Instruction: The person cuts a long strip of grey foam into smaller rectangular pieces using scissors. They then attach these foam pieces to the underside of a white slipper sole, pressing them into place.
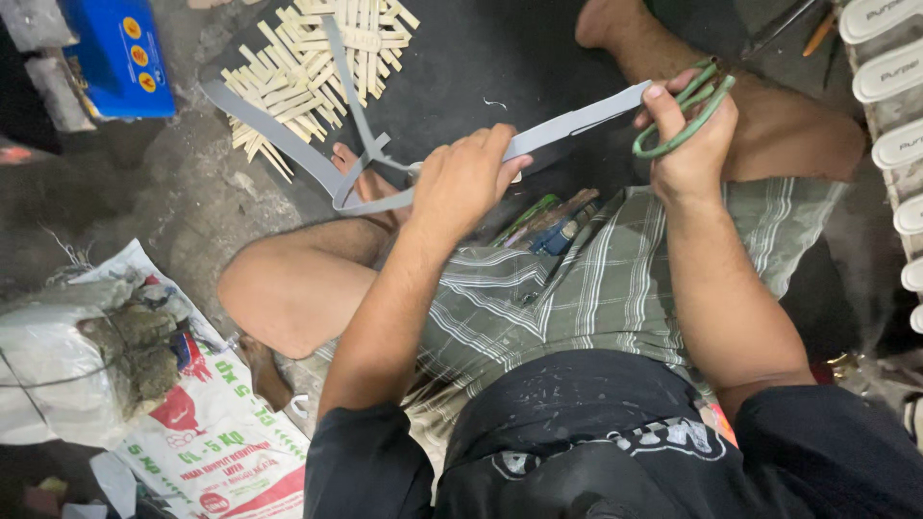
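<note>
Cutting: right hand (694,144) grips green-handled scissors (685,106), left hand (466,183) pinches grey strip (577,123) taut. Next snip likely needs steady feed.

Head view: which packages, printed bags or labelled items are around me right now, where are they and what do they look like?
Blue box: top left on the floor, rectangular, with yellow-orange round marks.
Printed sack: bottom left, flat, white with red and green print.
Clear plastic bag: left edge, resting on the sack, holding dark lumps.
White moulded pieces: right edge, stacked, with raised lettering.
</note>
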